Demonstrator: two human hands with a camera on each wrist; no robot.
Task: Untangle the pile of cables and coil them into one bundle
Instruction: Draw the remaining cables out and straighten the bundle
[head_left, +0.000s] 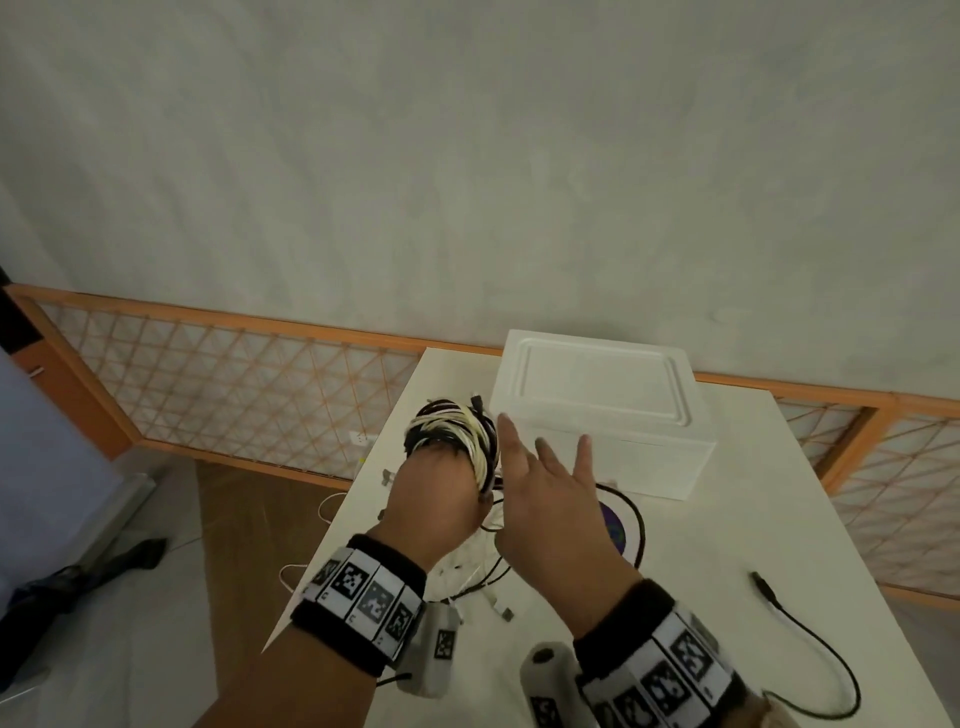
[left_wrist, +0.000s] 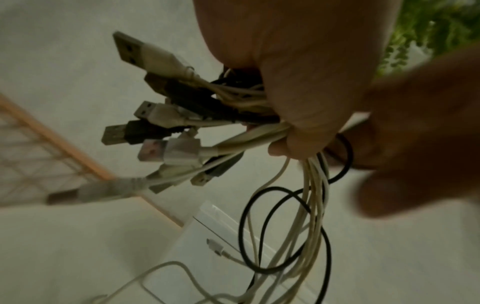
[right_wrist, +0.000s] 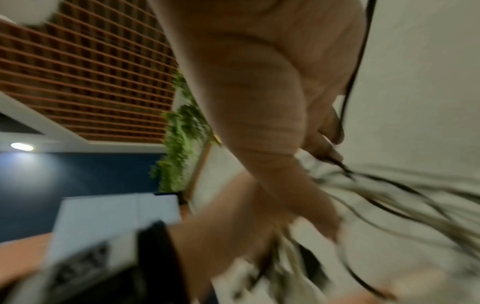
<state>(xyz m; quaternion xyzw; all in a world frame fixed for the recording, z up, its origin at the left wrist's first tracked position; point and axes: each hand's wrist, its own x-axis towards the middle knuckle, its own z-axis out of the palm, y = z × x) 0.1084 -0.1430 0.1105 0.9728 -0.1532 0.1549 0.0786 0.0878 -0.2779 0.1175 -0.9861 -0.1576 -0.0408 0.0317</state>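
Observation:
My left hand (head_left: 441, 483) is raised over the white table (head_left: 727, 545) and grips a coil of black and white cables (head_left: 457, 431) wound round its fingers. In the left wrist view the curled fingers (left_wrist: 298, 92) clamp the strands, and several USB plugs (left_wrist: 155, 131) stick out to the left. Loose cable tails (head_left: 478, 571) hang from the coil onto the table. My right hand (head_left: 545, 467) hovers just right of the coil with its fingers straight and spread. In the blurred right wrist view a black cable (right_wrist: 355, 72) runs past that hand's palm (right_wrist: 259, 102).
A closed white box (head_left: 597, 405) stands behind the hands. One separate black cable (head_left: 810, 649) lies at the table's right front. A purple disc (head_left: 615, 525) shows under the right hand. A wooden lattice fence (head_left: 234, 374) runs behind the table. White cable loops (head_left: 327, 509) hang over the left edge.

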